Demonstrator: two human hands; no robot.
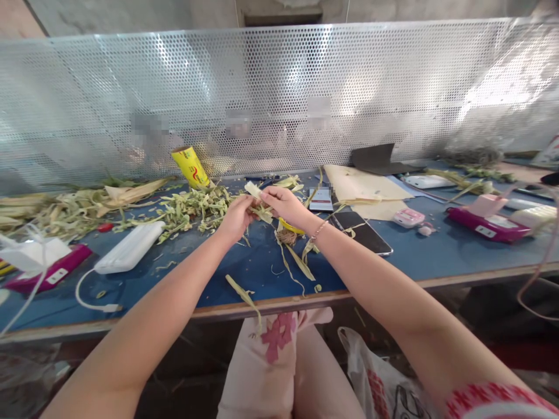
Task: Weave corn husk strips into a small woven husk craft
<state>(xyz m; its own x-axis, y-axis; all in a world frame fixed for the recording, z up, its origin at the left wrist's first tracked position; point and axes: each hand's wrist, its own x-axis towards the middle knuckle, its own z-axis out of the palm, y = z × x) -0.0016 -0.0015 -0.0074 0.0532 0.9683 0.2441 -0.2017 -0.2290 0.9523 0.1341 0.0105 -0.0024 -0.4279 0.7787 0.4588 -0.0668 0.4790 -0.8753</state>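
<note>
Far left at nine o'clock: heap of dried leaf strips [65, 212] on the blue counter [437, 256], white power bank [130, 247] with cable nearer the edge, magenta device [48, 273] beside it. Yellow tube [191, 167] leaning at eleven o'clock, above a pile of green-yellow scraps [192, 209].

Centre, at twelve o'clock: left hand [236, 218] closed in a pinch on the pale leaf strip [258, 205], right hand [286, 205] pinching the same strip from the other side, fingertips of both nearly touching. Strip held just above the counter, loose ends trailing down toward a small coil of twine [287, 235] below the right wrist. Looks like a splitting or twisting step, mid-way through one strip; next move probably calls for a steady pull apart with both pinches kept firm, so the fibre neither tears off short nor slips.

Right, toward two o'clock: dark phone [362, 231] flat just beside the right forearm, beige paper sheets [362, 186], small pink case [408, 217], second magenta device [489, 224] near three o'clock.

Counter surface worn blue with a wooden lip, littered with trimmings. Perforated metal screen [279, 93] along the back; blurred shapes behind it, too unclear to tell.
</note>
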